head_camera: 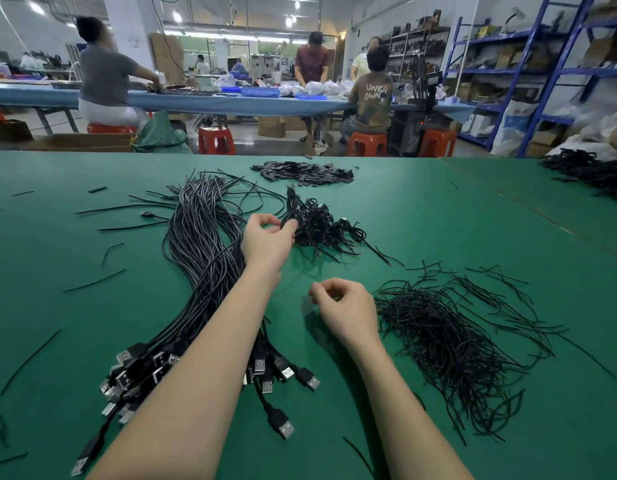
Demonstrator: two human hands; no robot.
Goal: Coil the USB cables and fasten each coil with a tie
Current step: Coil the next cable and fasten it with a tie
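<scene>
Your left hand [265, 242] is reaching forward, its grip closing on a coiled cable at the near edge of the heap of finished coils [317, 225], thumb and fingers pinching the black loops. Your right hand [345, 311] is hovering over bare green counter [438, 220], fingers curling loosely inward; whether anything thin is sitting in that grip is too hard to tell.

Judging by the layout, you are only partway in. The finished heap is looking small beside the thick bundle of uncoiled USB cables [203, 237] running under your left forearm, plugs [283, 370] fanning out toward you. To your right, a large loose pile of ties [449, 334] is waiting, so supply is not limiting you. Most of the coiling and fastening is remaining.
</scene>
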